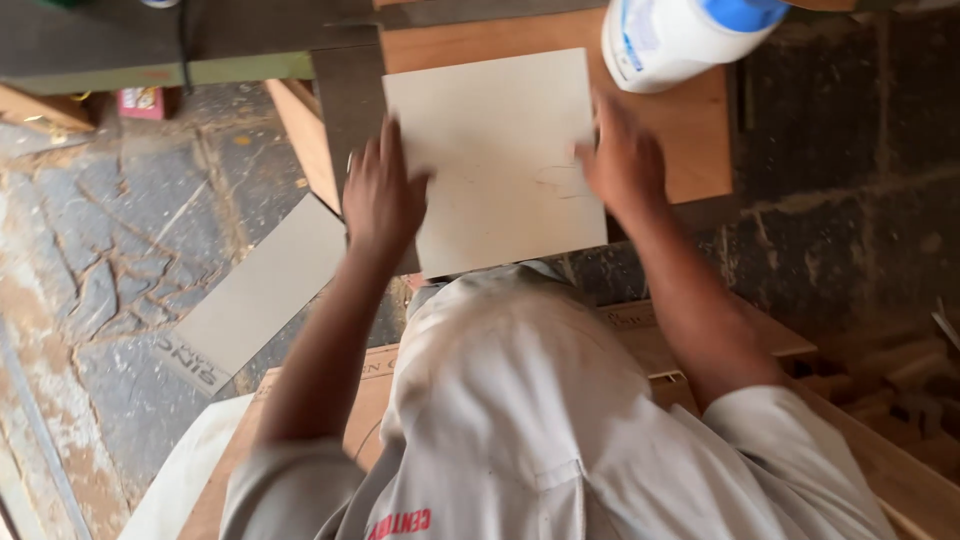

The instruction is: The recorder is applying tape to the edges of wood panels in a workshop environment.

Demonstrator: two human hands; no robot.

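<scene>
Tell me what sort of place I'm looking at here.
Probably a woodworking shop. Both hands, left hand and right hand, press a pale square board onto a brown wooden panel; a white glue-type bottle stands near, and timber offcuts lie over a rough stone floor.

Two hands are in view, the left hand [381, 195] and the right hand [622, 160]. There are two pale square boards, one board on the bench [495, 155] and one board on the floor [262, 285]. One white bottle with a blue cap [680, 35] shows, and one red-brown panel [690, 120].
</scene>
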